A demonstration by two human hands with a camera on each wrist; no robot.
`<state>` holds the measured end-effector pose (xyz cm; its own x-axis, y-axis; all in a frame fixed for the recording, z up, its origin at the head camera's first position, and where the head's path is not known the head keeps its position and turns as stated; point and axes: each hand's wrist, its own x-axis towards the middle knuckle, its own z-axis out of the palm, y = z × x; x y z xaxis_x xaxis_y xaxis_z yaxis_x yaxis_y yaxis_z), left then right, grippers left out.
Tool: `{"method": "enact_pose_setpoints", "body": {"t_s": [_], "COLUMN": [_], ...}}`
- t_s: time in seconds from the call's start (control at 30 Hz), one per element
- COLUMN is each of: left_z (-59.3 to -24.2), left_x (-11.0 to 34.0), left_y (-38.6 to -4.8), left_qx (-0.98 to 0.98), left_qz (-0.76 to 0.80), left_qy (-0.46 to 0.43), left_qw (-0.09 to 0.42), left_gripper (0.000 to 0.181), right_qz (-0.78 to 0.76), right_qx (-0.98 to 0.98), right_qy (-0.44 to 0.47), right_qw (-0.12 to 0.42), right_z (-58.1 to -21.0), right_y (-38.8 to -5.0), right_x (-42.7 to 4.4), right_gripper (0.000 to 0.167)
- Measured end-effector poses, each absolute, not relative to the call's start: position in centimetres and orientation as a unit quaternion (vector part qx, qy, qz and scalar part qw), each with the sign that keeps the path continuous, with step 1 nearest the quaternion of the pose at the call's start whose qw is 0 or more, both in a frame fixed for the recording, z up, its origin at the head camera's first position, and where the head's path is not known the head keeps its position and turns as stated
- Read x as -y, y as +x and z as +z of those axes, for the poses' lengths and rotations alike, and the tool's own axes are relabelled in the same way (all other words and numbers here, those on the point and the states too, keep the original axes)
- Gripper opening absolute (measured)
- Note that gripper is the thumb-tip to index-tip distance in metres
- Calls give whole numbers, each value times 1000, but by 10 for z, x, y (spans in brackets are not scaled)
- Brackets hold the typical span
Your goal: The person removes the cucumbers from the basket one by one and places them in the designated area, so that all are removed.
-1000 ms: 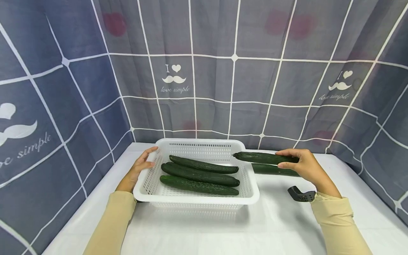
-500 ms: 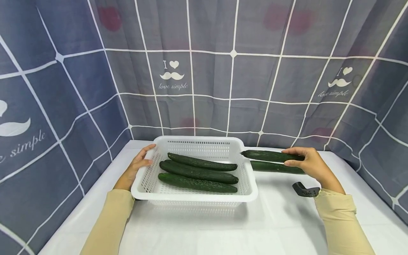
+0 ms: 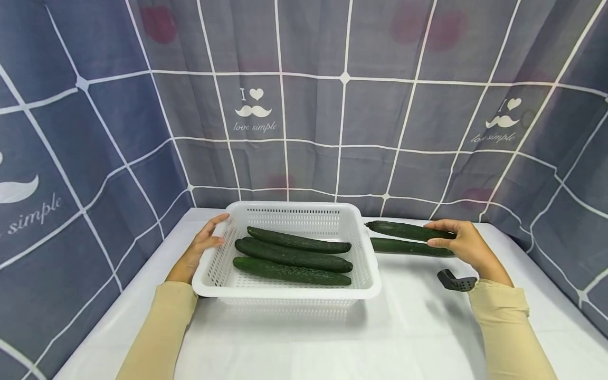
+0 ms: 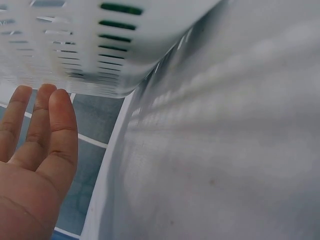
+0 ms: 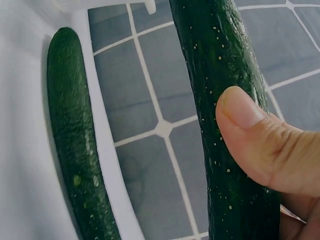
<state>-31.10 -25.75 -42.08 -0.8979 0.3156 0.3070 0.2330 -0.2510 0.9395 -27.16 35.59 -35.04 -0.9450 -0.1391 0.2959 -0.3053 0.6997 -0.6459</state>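
Note:
My right hand (image 3: 463, 245) pinches a dark green cucumber (image 3: 401, 229) between thumb and fingers, held above the table, its stem tip beside the basket's right rim. In the right wrist view the thumb (image 5: 250, 130) presses along this cucumber's side. Nearer to me, a second cucumber (image 3: 399, 246) lies on the table, its left end hidden by the basket. My left hand (image 3: 201, 248) is at the left end of the white plastic basket (image 3: 285, 293); in the left wrist view its fingers (image 4: 62, 125) are straight against the wall. Three cucumbers (image 3: 294, 256) lie side by side in the basket.
A white cloth (image 3: 285, 348) covers the table. Grey-blue checked curtains (image 3: 313, 116) stand behind and at both sides. A black curved device (image 3: 456, 281) sits at the right wrist.
My right hand has moved right with its cucumber, whose tip no longer overlaps the basket rim. The left hand stays at the basket, and the head view has shifted slightly.

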Motion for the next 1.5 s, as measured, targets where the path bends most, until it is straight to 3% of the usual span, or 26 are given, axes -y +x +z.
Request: {"method": "enact_pose_setpoints", "body": {"t_s": [0.5, 1.5], "left_z": [-418, -418], "left_x": [258, 257], "left_y": [-311, -309], "left_qx": [-625, -620], "left_qz": [749, 755], "left_qy": [218, 211], "left_qw": [22, 27], "left_gripper": [60, 59], "right_qz": [383, 340], "right_qx": [917, 935], "right_qy": [76, 79], "right_qw": [78, 70], "right_z": [-381, -414], "right_y": [-283, -295], "right_x": [-372, -365], "right_gripper": [46, 44]}}
